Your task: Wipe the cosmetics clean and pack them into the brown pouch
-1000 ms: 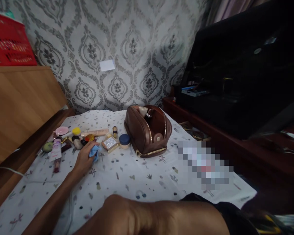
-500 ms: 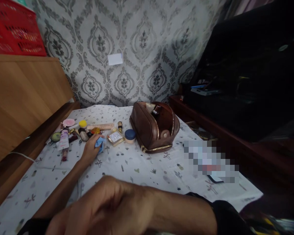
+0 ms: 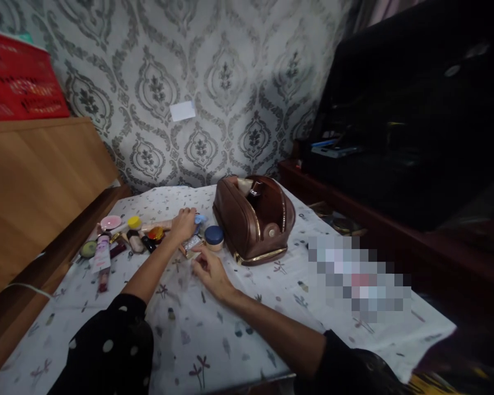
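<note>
My left hand (image 3: 184,224) is closed on a crumpled light blue cloth (image 3: 201,219), over the far side of the makeup. Below it lies a square glittery compact (image 3: 192,244) with gold edges. My right hand (image 3: 212,274) has its fingers loosely bent and apart, with the fingertips at the near edge of this compact; whether they touch it I cannot tell. A round jar with a dark blue lid (image 3: 214,235) stands just right of the compact. The small gold-and-black lipstick is hidden behind my left hand and the cloth.
An unzipped brown makeup bag (image 3: 251,219) with several items inside stands right of the jar. Several cosmetics lie left, among them a pink-and-white tube (image 3: 102,255) and a yellow-lidded jar (image 3: 134,222). A wooden panel (image 3: 45,175) borders the left; a blurred-out object (image 3: 354,274) lies right.
My left hand has moved right with the blue cloth, from beside the orange-topped item to above the compact. My right hand has gone from close under the camera forward to the compact.
</note>
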A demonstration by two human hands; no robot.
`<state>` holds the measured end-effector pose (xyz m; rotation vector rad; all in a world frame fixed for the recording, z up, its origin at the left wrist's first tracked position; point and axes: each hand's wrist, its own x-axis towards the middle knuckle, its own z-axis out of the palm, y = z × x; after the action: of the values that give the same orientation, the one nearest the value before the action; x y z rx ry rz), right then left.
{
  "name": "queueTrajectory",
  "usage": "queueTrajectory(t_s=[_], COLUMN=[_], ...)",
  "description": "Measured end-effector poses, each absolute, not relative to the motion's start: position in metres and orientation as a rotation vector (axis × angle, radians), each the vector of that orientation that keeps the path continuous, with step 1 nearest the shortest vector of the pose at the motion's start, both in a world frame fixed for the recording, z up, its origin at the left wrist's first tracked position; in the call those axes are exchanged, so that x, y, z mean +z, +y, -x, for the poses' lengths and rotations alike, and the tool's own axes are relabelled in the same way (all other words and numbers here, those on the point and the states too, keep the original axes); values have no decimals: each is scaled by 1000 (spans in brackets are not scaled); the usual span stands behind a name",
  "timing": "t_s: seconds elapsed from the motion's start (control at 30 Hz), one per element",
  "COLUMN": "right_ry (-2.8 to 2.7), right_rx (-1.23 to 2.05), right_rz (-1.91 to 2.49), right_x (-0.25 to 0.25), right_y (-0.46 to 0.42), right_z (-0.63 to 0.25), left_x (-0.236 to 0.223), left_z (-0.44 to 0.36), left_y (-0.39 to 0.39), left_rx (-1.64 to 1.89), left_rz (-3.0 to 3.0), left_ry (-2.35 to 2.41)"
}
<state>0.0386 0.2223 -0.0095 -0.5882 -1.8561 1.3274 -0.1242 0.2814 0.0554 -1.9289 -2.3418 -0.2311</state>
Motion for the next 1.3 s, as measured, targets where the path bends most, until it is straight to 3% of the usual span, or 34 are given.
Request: queueTrajectory(t_s=[0.23, 0.43, 0.9, 1.1, 1.3], right_ry=[-1986, -2068, -1767, -1459, -1411], right_rx=[1107, 1080, 1441, 1830, 1872], right_rz=[611, 639, 651, 526, 468], right_x=[-17, -15, -17, -15, -15], right_y=[227, 228, 236, 237, 238], right_z=[-33, -35, -34, -32, -32], left_x=[45, 43, 64, 53, 42], left_z=[120, 134, 152, 120, 98], left_y=[321, 342, 284, 221, 187], left_rx=[-1, -19, -1055, -1393, -1595], left_rz=[1903, 1862, 1600, 1710, 1646], left_ry=[-2496, -2622, -2341, -2254, -2301])
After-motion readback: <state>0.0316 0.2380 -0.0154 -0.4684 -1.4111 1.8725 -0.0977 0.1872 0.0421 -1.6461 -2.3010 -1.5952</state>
